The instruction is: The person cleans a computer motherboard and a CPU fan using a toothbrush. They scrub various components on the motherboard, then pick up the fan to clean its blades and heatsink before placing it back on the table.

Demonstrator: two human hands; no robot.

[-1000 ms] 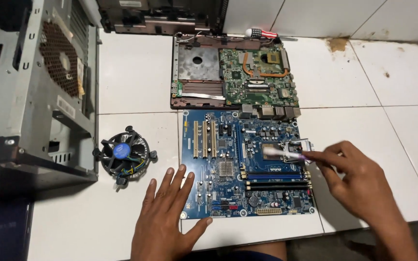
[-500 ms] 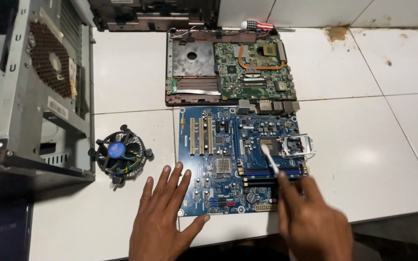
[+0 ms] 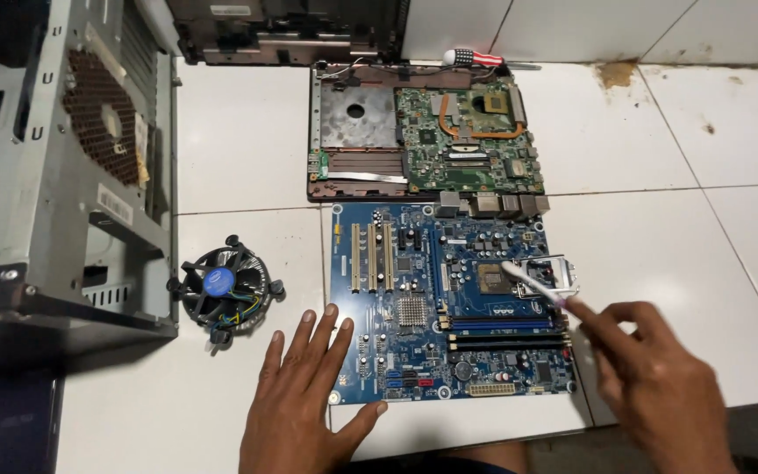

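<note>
Blurred brush (image 3: 532,283) tip over processor socket (image 3: 495,279)

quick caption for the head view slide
Right hand brushes the blue motherboard's socket with a toothbrush; left hand steadies its corner.

The left hand (image 3: 304,395) lies flat, palm down, fingers spread toward twelve o'clock, while the right hand (image 3: 660,386) hovers with fingers pinched, pointing toward ten o'clock.

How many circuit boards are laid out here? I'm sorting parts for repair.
2: the blue motherboard under the left hand, and a green laptop board just behind it. The open computer case may hide more.
</note>
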